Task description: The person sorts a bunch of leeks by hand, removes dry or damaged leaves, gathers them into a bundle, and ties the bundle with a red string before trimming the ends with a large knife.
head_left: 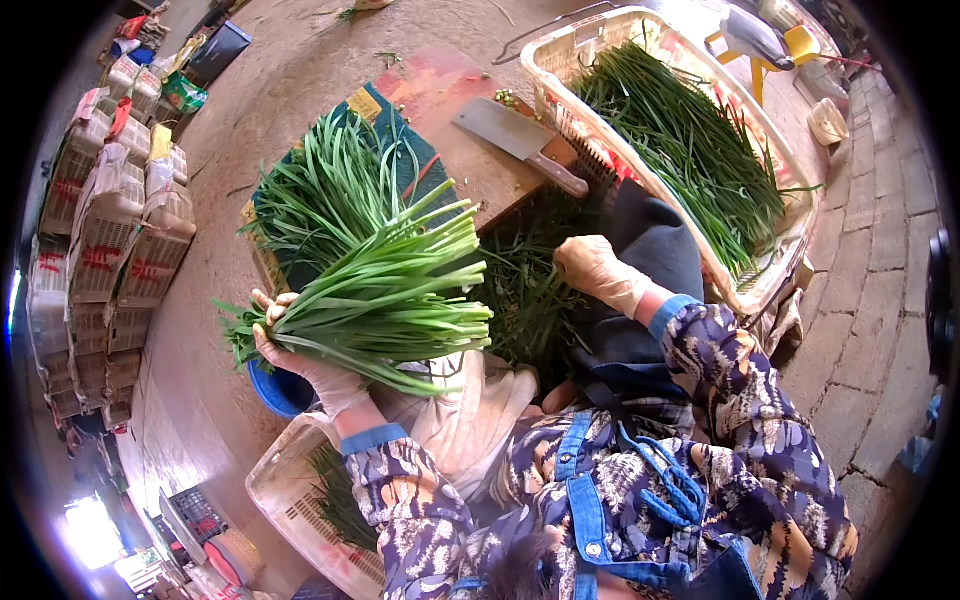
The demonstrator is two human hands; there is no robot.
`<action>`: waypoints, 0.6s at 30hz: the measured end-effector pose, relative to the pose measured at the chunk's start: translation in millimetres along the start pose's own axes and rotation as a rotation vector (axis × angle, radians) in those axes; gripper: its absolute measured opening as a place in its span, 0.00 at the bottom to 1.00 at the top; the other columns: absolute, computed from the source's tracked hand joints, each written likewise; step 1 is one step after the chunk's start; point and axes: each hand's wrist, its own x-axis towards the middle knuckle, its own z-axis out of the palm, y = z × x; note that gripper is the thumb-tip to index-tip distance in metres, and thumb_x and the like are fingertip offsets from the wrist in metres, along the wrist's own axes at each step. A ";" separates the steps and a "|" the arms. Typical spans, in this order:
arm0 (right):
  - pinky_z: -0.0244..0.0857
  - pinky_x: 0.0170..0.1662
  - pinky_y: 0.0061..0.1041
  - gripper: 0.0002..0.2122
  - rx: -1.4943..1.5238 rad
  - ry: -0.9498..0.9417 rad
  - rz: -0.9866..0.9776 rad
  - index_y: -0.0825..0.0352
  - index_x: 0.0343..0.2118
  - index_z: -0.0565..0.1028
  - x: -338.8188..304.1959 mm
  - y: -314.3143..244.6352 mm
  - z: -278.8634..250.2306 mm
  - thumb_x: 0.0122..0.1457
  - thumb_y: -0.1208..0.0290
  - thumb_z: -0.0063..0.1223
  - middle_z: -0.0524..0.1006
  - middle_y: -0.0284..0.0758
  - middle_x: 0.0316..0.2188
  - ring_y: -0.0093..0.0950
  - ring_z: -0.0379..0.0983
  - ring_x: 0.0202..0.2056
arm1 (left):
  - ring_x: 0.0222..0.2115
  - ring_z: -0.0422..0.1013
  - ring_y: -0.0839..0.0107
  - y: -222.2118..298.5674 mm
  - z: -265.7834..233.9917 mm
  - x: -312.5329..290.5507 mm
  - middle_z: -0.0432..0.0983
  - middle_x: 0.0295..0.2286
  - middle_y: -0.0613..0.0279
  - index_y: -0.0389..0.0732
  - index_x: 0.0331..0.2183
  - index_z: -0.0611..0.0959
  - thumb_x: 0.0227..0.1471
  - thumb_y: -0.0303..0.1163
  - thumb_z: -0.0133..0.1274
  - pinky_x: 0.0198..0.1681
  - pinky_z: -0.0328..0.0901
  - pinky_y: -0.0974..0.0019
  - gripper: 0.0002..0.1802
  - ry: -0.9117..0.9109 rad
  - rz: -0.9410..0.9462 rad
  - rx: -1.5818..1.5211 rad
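Note:
My gloved left hand (300, 355) is wrapped around the leafy end of a thick bunch of green chives (400, 295). Their pale cut ends point to the right. Behind it, more chives (320, 195) lie on a dark green mat (415, 170). My right hand (595, 270), also gloved, is closed above my lap; whether anything is in its fingers is hidden. Ahead of that hand, a cleaver (505, 130) with a wooden handle rests on a reddish-brown board (440, 80). Loose green leaves (525, 285) lie in the shade between my hands.
To the right, a pale plastic crate (720, 285) is heaped with long chives (680, 150). Beside my left arm stand a blue tub (275, 390) and another crate (275, 480) with greens. Stacked crates (115, 225) line the far left. Grey paving (865, 280) runs along the right.

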 end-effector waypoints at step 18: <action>0.67 0.42 0.25 0.08 2.145 -0.412 -0.254 0.63 0.41 0.72 -15.5 -72.3 -30.3 0.62 0.68 0.52 0.72 0.26 0.28 0.19 0.70 0.33 | 0.41 0.67 0.74 -2.9 9.4 -2.8 0.75 0.31 0.75 0.43 0.52 0.73 0.60 0.43 0.45 0.54 0.62 0.62 0.22 -0.024 -0.019 -0.091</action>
